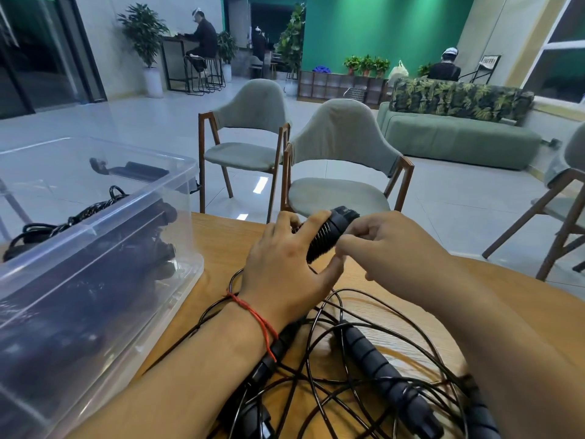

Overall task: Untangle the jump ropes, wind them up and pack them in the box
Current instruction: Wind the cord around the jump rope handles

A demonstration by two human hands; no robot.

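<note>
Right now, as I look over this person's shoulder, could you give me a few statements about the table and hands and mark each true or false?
1. The clear plastic box already holds black ropes. True.
2. The box stands on the person's right. False: it stands on the left side of the wooden table.
3. The left hand grips a black handle. True.
4. All the rope is packed away. False: tangled cord and a loose handle lie on the table.
5. The right hand lies flat on the table. False: it is raised, fingers curled at the held handle.
</note>
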